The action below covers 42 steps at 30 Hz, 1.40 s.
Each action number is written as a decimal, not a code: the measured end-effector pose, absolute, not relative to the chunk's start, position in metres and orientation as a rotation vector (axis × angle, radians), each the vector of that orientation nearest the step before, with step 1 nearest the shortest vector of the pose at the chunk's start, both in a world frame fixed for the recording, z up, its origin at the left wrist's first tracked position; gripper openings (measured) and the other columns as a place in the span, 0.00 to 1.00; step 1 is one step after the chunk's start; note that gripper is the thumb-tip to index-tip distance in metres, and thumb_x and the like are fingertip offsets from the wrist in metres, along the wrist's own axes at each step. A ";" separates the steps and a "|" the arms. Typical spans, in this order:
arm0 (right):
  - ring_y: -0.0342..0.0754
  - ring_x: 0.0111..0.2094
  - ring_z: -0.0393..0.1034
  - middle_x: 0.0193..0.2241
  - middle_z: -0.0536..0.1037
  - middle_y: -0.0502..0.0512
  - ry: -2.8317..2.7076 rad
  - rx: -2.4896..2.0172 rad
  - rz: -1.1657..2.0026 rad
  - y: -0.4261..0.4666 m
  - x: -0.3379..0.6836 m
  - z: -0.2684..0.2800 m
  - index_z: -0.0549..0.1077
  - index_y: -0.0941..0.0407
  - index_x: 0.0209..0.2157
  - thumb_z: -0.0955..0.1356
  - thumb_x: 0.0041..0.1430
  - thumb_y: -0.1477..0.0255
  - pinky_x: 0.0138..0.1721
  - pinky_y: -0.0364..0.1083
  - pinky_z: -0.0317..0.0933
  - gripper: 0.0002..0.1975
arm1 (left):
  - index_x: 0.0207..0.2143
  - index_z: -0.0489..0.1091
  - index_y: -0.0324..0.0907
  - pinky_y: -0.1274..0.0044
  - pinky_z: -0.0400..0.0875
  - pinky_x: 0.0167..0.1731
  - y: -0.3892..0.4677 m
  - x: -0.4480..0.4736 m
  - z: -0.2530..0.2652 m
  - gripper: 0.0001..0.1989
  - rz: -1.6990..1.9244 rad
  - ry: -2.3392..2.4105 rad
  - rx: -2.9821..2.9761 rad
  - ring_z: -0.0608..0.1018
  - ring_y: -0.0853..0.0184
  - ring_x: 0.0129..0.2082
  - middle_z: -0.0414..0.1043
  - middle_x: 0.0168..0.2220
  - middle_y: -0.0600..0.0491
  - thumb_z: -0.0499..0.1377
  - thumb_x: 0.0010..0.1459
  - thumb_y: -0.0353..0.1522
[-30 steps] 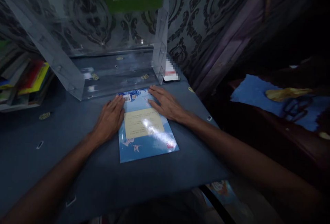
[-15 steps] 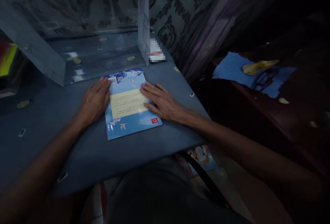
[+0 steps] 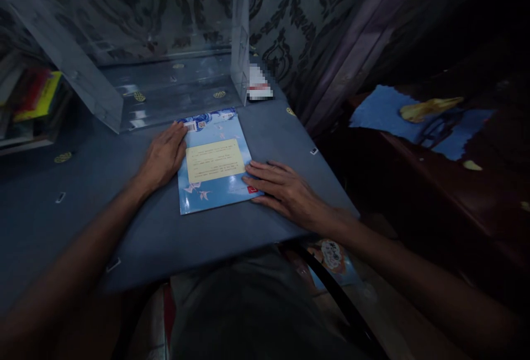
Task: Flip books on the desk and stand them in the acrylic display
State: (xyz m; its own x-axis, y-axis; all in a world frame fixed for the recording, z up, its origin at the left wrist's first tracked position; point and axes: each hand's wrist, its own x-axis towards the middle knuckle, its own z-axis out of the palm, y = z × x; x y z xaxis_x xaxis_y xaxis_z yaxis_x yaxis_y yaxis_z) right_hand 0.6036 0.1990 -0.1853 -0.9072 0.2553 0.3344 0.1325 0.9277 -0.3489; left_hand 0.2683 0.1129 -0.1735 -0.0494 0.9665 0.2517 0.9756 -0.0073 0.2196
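A blue book (image 3: 215, 191) with a pale yellow text panel lies flat, its top end away from me. Along its left edge rests my left hand (image 3: 164, 150), fingers stretched forward and the tips near the barcode. My right hand (image 3: 285, 186) lies at the lower right corner, fingers extended and slightly apart, their tips over the edge beside a small red logo. Neither hand grips the book; both are open. The red logo is partly covered by the right fingers.
A clear plastic stand (image 3: 99, 100) rises behind the book on the dark blue tabletop (image 3: 95, 194). Stacked books (image 3: 37, 100) sit at the left. To the right, a blue cloth (image 3: 379, 111) with a yellow object lies on a dark red surface. Patterned curtains hang behind.
My right hand has slid down the book's right edge towards me, from the text panel to the lower corner. My left hand stays at the left edge. The view has shifted slightly.
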 end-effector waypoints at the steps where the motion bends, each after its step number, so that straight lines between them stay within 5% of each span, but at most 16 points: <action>1: 0.53 0.66 0.64 0.63 0.73 0.58 -2.703 -0.281 0.450 0.200 0.603 -0.186 0.73 0.52 0.60 0.66 0.72 0.66 0.66 0.60 0.60 0.18 | 0.65 0.62 0.40 0.55 0.57 0.69 0.113 0.267 -0.175 0.26 -0.542 -2.183 -2.152 0.63 0.53 0.70 0.63 0.68 0.43 0.44 0.69 0.37; 35: 0.54 0.63 0.68 0.59 0.77 0.58 -2.609 -0.221 0.407 0.211 0.592 -0.196 0.76 0.51 0.55 0.68 0.69 0.71 0.63 0.59 0.65 0.14 | 0.60 0.70 0.34 0.58 0.72 0.55 0.207 0.310 -0.161 0.22 -0.352 -1.874 -2.309 0.76 0.52 0.55 0.74 0.58 0.39 0.49 0.69 0.34; 42: 0.56 0.63 0.68 0.61 0.74 0.62 -2.596 -0.284 0.504 0.207 0.594 -0.187 0.68 0.53 0.63 0.66 0.71 0.69 0.63 0.61 0.65 0.21 | 0.63 0.66 0.37 0.58 0.67 0.62 0.158 0.328 -0.161 0.22 -0.475 -1.701 -2.563 0.72 0.54 0.63 0.68 0.64 0.39 0.47 0.72 0.35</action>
